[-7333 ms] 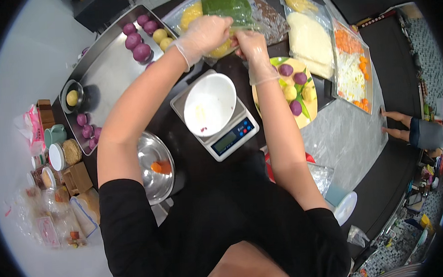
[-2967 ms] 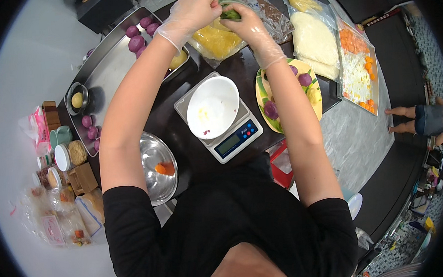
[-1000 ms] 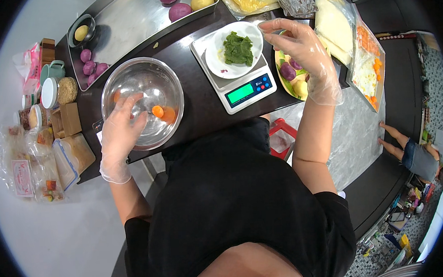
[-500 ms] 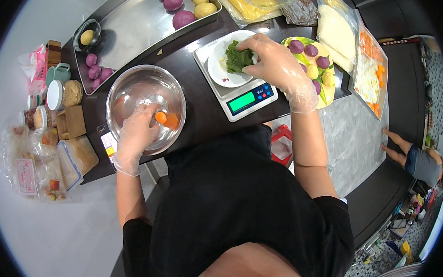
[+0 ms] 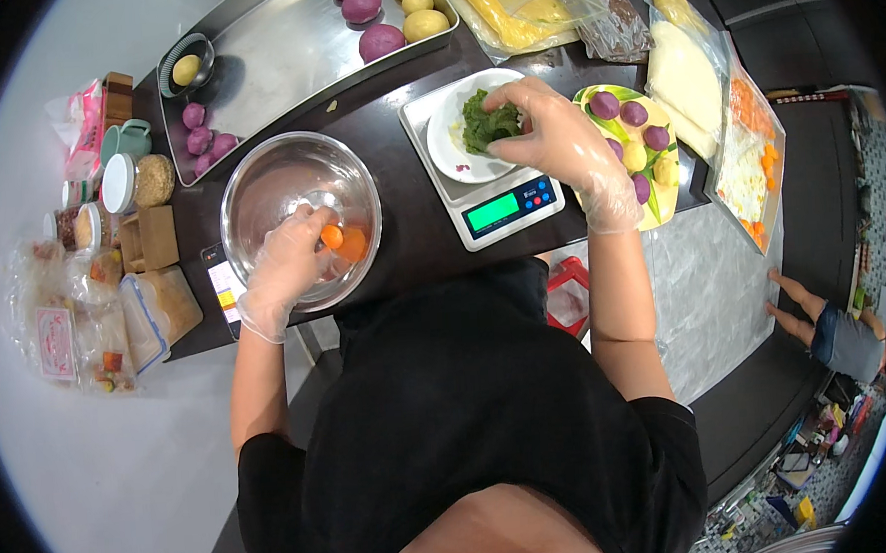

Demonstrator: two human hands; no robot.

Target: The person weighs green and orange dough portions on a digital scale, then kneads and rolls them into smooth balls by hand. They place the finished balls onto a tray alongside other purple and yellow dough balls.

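My left hand (image 5: 296, 252), in a clear plastic glove, reaches into a shiny metal bowl (image 5: 371, 195). Its curled fingertips are on a small orange dough ball (image 5: 332, 236). A larger orange lump (image 5: 353, 246) is beside it in the bowl. On the right, my gloved right hand (image 5: 556, 135) has thumb and fingers around the edge of a rough green dough lump (image 5: 485, 126). That lump sits on a white plate (image 5: 443, 146), which rests on a digital scale (image 5: 513, 213) with a lit green display. The fingers' far sides are hidden.
A large metal tray (image 5: 282, 70) with purple and yellow balls lies at the back left. Right of the scale is a patterned plate (image 5: 650, 211) of similar balls. Jars (image 5: 152, 182) and a phone (image 5: 221, 278) are at left; bagged dough (image 5: 679, 89) lies at far right.
The whole view has shifted slightly, moving everything a little rightward. Both hands keep nearly the same places, one at the bowl and one at the green dough.
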